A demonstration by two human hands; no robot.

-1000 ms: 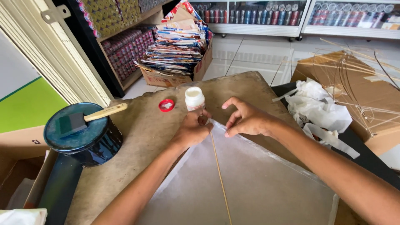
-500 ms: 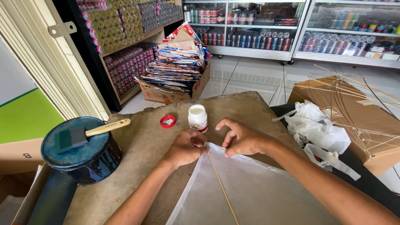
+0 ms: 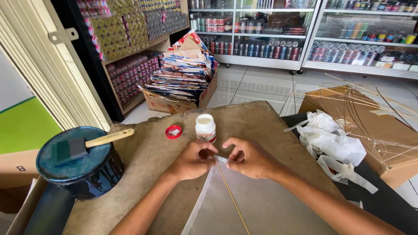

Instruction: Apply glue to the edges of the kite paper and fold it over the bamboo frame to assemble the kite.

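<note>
Pinching the kite's top corner
My left hand [image 3: 191,160] and right hand [image 3: 250,157] clamp the clear sheet [image 3: 244,204] at its stick [image 3: 230,196]; behind, an open white glue bottle [image 3: 205,128], its red cap [image 3: 173,132] beside.

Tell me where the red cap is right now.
In the head view, the red cap lies on the table, just left of the open white bottle, beyond the left hand.

Bright, even daylight; wide-angle edge distortion

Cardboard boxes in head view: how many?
3. One box of magazines on the floor ahead, one right of the table under thin sticks, one at the left edge. More may be hidden.
</note>
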